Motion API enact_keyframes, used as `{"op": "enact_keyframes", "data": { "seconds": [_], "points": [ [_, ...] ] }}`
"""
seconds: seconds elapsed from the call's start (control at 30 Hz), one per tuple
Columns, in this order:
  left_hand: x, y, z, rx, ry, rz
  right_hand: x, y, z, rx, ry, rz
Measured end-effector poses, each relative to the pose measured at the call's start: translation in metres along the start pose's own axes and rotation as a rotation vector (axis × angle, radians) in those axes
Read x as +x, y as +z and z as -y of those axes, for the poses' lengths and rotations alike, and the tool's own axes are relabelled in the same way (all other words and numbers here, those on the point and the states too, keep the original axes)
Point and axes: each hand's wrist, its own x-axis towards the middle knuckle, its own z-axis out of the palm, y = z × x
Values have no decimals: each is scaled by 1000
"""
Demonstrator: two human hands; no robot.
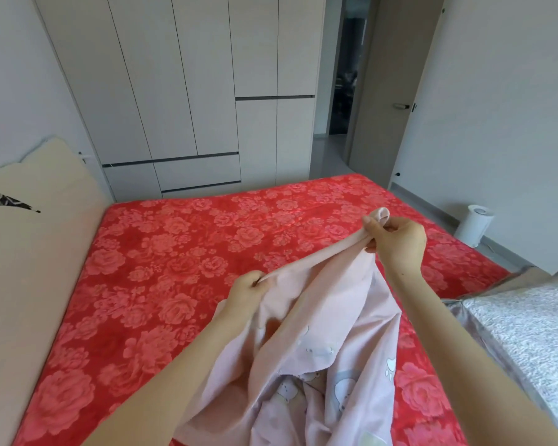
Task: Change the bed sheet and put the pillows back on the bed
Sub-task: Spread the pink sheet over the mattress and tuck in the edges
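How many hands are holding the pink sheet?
2. The left hand pinches the pink sheet lower down; the right hand grips it higher up, to the right.

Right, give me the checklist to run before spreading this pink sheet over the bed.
1. Left hand grips the pink sheet by its edge: ok.
2. Right hand pinches the same edge, higher up: ok.
3. Edge between the two hands pulled straight: ok.
4. Red floral mattress free of other items where visible: ok.
5. Rest of the sheet untangled: not ok, it hangs bunched below the hands.
6. Correct corner of the sheet in hand: cannot tell.
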Motion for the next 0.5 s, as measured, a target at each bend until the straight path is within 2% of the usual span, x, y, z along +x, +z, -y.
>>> {"op": "enact_keyframes", "data": {
  "seconds": [0.07,0.1,0.17,0.2,0.23,0.3,0.33,0.37,0.4,0.5],
  "points": [
    [9,-7,-21,-78,12,11,10,-7,-6,-325,-11,37],
    [13,-10,-32,-90,27,20,12,-11,-6,-536,-72,-31],
    [20,-14,-55,-74,74,51,8,-17,-2,-829,-379,-277],
    [23,-15,-67,-44,103,71,0,-14,5,-874,-550,-313],
    [25,-15,-79,-3,133,99,-9,-8,11,-840,-711,-230],
    [27,-14,-103,82,193,164,-22,10,20,-685,-849,174],
    [27,-14,-112,95,215,190,-27,19,27,-622,-800,390],
    [27,-16,-119,87,228,205,-27,26,30,-572,-710,537],
    [26,-19,-124,57,241,207,-27,29,35,-506,-649,579],
    [17,-34,-123,-94,217,181,-20,23,40,-264,-602,546]
  ]
}}
